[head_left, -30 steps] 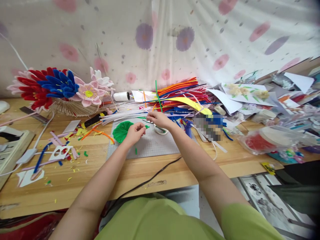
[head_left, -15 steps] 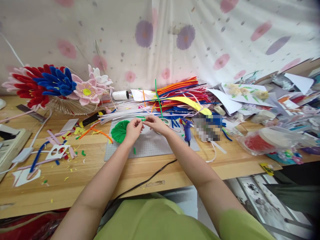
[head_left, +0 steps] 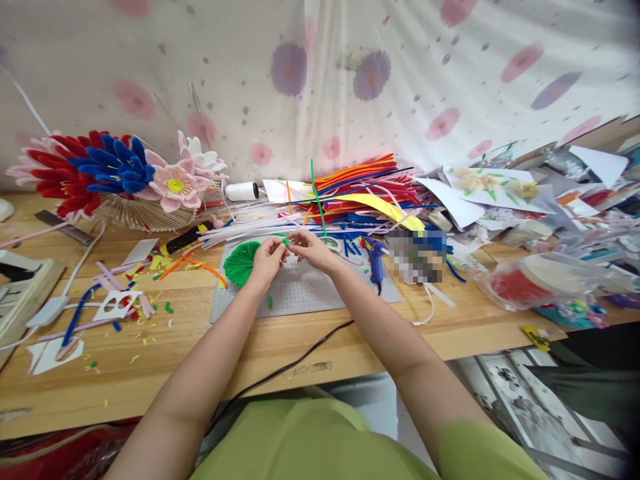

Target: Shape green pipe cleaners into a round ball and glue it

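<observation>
My left hand [head_left: 269, 260] and my right hand [head_left: 311, 250] meet over the grey cutting mat, their fingertips pinched on a short green pipe cleaner [head_left: 286, 241]. Most of that piece is hidden by the fingers. Just left of my left hand, a round green pleated leaf [head_left: 241, 264] of pipe cleaners lies on the mat's left side; the hand covers its right edge. A small green offcut [head_left: 271, 302] rests on the cutting mat [head_left: 305, 293] below the hands. White tape roll [head_left: 331, 245] sits behind my right wrist.
Bundles of coloured pipe cleaners [head_left: 355, 175] lie along the back. A blue glue gun [head_left: 375, 260] stands at the mat's right, and a black cable [head_left: 300, 359] crosses the front. Pipe-cleaner flowers [head_left: 115, 163] are at left, scraps [head_left: 117, 303] below them. Plastic-wrapped materials [head_left: 540, 283] crowd the right.
My fingers have shifted slightly around the green pipe cleaner, the right fingertips now a little more curled. The leaf and the tools have stayed in place.
</observation>
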{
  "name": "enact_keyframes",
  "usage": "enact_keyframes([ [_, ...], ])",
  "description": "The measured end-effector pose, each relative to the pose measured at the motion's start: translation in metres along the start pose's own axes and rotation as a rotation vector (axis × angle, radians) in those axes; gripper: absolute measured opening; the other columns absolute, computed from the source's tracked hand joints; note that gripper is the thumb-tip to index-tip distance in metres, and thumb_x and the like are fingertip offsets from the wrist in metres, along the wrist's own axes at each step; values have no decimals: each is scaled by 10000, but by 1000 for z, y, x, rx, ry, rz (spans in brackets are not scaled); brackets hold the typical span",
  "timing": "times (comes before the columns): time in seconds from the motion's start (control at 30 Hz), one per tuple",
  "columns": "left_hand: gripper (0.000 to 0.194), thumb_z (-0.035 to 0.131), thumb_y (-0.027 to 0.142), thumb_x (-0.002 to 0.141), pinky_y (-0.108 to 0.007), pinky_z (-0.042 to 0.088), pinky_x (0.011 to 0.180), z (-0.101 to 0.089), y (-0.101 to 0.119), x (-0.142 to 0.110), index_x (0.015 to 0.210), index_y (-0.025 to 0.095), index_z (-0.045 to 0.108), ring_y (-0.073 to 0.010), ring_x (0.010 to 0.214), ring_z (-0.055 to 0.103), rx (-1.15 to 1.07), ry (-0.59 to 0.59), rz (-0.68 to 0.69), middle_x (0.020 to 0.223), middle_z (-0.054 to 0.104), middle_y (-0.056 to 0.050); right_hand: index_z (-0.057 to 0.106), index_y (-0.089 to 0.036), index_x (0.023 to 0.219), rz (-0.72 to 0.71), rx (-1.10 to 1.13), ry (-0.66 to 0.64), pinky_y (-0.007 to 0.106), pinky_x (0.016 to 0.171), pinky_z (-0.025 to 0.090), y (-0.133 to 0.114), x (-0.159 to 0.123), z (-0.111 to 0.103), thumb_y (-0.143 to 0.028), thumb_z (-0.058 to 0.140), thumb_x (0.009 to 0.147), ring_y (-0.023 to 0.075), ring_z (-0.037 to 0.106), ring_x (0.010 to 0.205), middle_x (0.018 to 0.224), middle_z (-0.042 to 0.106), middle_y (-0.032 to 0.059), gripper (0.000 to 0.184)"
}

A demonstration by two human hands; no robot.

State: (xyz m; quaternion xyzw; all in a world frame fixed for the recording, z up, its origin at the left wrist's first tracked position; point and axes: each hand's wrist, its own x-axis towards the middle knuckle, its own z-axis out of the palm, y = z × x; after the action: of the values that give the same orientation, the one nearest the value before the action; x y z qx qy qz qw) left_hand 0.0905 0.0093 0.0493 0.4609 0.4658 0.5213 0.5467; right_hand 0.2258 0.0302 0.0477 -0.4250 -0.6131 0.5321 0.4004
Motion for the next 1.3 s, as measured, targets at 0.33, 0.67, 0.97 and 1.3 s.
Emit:
enact_keyframes([
  [0.33,157,615,224,642,-127,278,372,-10,11,-2,669,156,476,-34,434,427,-172,-90,-196,556,514,36,529,-167,785,32,58,-132,181,530,456,1,2,1,-347,625,679,73,547,621,690,576,-25,229],
  [0.67,136,587,127,636,-102,153,320,-26,14,2,675,148,458,-3,386,311,-485,-240,-419,561,419,53,540,-222,965,-79,55,15,201,529,451,-6,1,-2,-338,597,687,78,534,680,1020,558,21,306],
  [0.97,95,580,194,609,-170,169,385,-13,12,0,595,154,495,-36,392,297,47,-86,-110,455,405,60,596,-164,622,-299,-509,-42,237,643,366,-39,15,7,-221,619,694,92,451,660,695,510,-15,94],
  [1.3,61,564,186,615,-209,292,498,-25,7,2,569,177,525,-89,484,396,326,-186,180,489,467,44,518,-154,620,137,-138,-65,191,476,405,-30,26,11,-207,634,680,69,499,516,542,522,-45,141],
])
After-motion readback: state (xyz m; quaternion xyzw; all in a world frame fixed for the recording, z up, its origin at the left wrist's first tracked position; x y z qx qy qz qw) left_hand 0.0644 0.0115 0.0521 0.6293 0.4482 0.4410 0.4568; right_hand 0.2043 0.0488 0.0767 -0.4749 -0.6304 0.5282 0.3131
